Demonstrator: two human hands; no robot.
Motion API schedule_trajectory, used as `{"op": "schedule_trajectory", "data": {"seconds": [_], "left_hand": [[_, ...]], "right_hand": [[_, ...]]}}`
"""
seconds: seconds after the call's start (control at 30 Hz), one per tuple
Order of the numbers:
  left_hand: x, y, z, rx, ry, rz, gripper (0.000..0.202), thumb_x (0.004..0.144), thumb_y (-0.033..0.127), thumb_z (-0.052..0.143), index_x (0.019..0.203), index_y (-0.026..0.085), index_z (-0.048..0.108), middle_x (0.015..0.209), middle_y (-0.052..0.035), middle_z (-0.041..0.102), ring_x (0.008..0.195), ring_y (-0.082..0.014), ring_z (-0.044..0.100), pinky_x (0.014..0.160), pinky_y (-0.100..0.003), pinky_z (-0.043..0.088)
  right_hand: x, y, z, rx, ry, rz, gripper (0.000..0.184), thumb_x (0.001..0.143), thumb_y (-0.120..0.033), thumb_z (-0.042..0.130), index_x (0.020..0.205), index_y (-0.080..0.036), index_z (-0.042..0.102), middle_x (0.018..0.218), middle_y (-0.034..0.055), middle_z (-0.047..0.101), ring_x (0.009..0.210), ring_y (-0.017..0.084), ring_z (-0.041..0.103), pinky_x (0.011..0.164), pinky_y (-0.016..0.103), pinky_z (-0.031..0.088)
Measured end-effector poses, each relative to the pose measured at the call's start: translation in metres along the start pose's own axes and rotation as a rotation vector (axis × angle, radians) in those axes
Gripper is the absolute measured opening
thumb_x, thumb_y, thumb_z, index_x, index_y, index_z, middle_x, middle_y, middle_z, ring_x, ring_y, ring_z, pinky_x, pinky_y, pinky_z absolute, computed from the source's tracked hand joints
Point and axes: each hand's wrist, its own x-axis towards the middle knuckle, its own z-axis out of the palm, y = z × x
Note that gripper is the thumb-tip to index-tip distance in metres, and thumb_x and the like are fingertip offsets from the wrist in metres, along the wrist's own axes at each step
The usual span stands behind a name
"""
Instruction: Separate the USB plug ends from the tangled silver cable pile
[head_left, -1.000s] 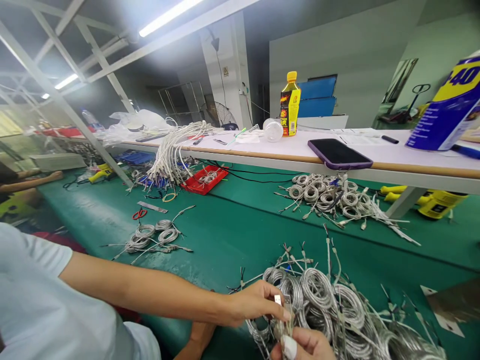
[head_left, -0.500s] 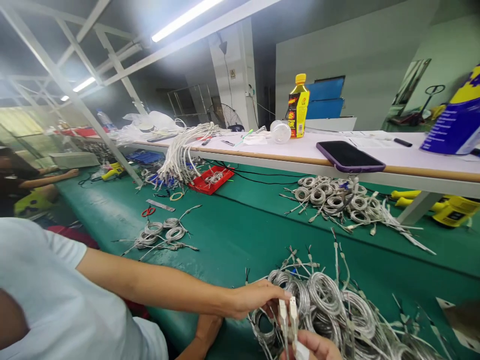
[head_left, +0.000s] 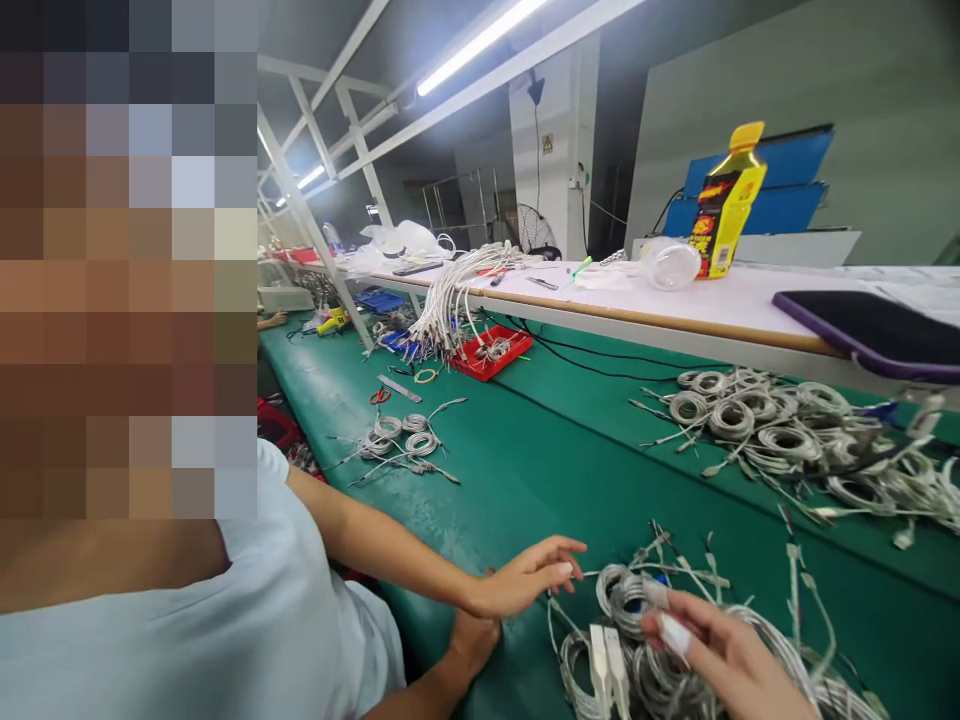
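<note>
Green bench | left hand splayed, empty | right hand pinching cables | plugs at 5 o'clock of left, nearer right

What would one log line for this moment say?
right hand: fingertips at cable coils, grip unclear | left hand: out of view | co-worker's hand: open beside coils | surface: green mat

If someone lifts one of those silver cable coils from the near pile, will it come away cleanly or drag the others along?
Probably drag. The coils lie overlapped, loose plug ends crossing, so neighbours would likely snag. Each looks thin and floppy, so it may sag or unwind rather than hold its ring. They seem light: the right hand reaches into the pile with fingertips only.
</note>
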Motion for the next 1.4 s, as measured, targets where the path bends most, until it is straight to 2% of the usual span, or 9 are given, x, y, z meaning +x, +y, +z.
{"op": "schedule_trajectory", "data": {"seconds": [0.1, 0.27, 0.43, 0.57, 0.73, 1.03, 1.13, 1.23, 1.4], "left_hand": [[-0.027, 0.005, -0.013, 0.033, 0.025, 0.225, 0.045, 0.076, 0.054, 0.053, 0.111, 0.026, 0.058, 0.105, -0.0075, 0.055, 0.099, -0.0249, 0.050, 0.091, -0.038, 0.035], [-0.041, 0.005, -0.033, 0.122, -0.111, 0.343, 0.023, 0.080, 0.027, 0.055, 0.101, 0.026, 0.065, 0.107, -0.0093, 0.052, 0.106, -0.0266, 0.046, 0.098, -0.041, 0.031], [-0.035, 0.006, -0.037, 0.159, -0.149, 0.407, 0.032, 0.080, 0.015, 0.051, 0.106, 0.032, 0.061, 0.111, -0.0064, 0.048, 0.109, -0.0250, 0.045, 0.098, -0.041, 0.033], [-0.024, 0.025, -0.027, 0.253, -0.310, 0.464, 0.041, 0.073, 0.008, 0.051, 0.109, 0.025, 0.061, 0.110, -0.0099, 0.046, 0.106, -0.0260, 0.048, 0.096, -0.040, 0.036], [-0.012, 0.051, -0.010, 0.506, -0.521, 0.574, 0.054, 0.057, -0.005, 0.052, 0.103, 0.019, 0.067, 0.114, -0.0107, 0.047, 0.114, -0.0288, 0.044, 0.103, -0.039, 0.027], [-0.019, 0.041, 0.002, 0.845, -0.577, 0.672, 0.039, 0.063, 0.005, 0.061, 0.097, 0.021, 0.070, 0.115, -0.0122, 0.058, 0.119, -0.0271, 0.042, 0.107, -0.038, 0.018], [-0.022, 0.028, -0.006, 0.886, -0.538, 0.666, 0.027, 0.069, 0.014, 0.062, 0.094, 0.020, 0.072, 0.113, -0.0154, 0.061, 0.118, -0.0274, 0.043, 0.106, -0.038, 0.017], [-0.023, 0.016, -0.011, 0.878, -0.554, 0.669, 0.020, 0.075, 0.022, 0.059, 0.090, 0.026, 0.073, 0.111, -0.0104, 0.064, 0.113, -0.0244, 0.049, 0.106, -0.036, 0.015], [-0.025, 0.011, -0.010, 0.815, -0.537, 0.590, 0.029, 0.081, 0.028, 0.056, 0.108, 0.033, 0.064, 0.123, -0.0071, 0.057, 0.117, -0.0221, 0.045, 0.106, -0.036, 0.014]], "right_hand": [[0.035, -0.026, 0.021, -0.107, -0.056, -0.122, 0.035, 0.070, -0.039, 0.067, 0.095, -0.015, 0.069, 0.088, 0.0089, 0.071, 0.084, 0.025, 0.063, 0.077, 0.034, 0.048], [0.056, -0.031, 0.052, -0.069, -0.052, -0.130, 0.034, 0.071, -0.039, 0.063, 0.095, -0.015, 0.066, 0.085, 0.0069, 0.068, 0.077, 0.021, 0.061, 0.069, 0.030, 0.048], [0.020, -0.007, 0.065, -0.049, 0.080, -0.176, 0.030, 0.073, -0.038, 0.061, 0.094, -0.017, 0.061, 0.092, 0.0080, 0.064, 0.084, 0.021, 0.058, 0.076, 0.029, 0.045], [-0.015, 0.010, 0.064, -0.063, 0.135, -0.242, 0.017, 0.077, -0.034, 0.057, 0.088, -0.021, 0.058, 0.089, 0.0043, 0.060, 0.088, 0.020, 0.054, 0.077, 0.027, 0.043], [-0.032, 0.028, 0.059, -0.114, 0.073, -0.353, 0.016, 0.084, -0.027, 0.049, 0.100, -0.026, 0.053, 0.100, 0.0025, 0.057, 0.096, 0.019, 0.054, 0.086, 0.026, 0.037], [-0.025, 0.064, 0.029, -0.106, 0.244, -0.175, 0.032, 0.085, -0.036, 0.048, 0.112, -0.019, 0.044, 0.101, 0.0093, 0.063, 0.103, 0.024, 0.055, 0.089, 0.034, 0.040], [-0.022, 0.072, 0.026, -0.143, 0.238, -0.159, 0.032, 0.085, -0.034, 0.048, 0.113, -0.018, 0.043, 0.100, 0.0100, 0.063, 0.101, 0.023, 0.056, 0.088, 0.035, 0.042], [-0.021, 0.078, 0.029, -0.200, 0.209, -0.151, 0.031, 0.087, -0.032, 0.046, 0.113, -0.016, 0.041, 0.101, 0.0118, 0.062, 0.100, 0.023, 0.057, 0.088, 0.036, 0.043], [-0.015, 0.085, 0.031, -0.355, 0.134, -0.158, 0.028, 0.087, -0.030, 0.042, 0.111, -0.014, 0.045, 0.103, 0.0139, 0.060, 0.095, 0.022, 0.059, 0.082, 0.035, 0.046]]}}
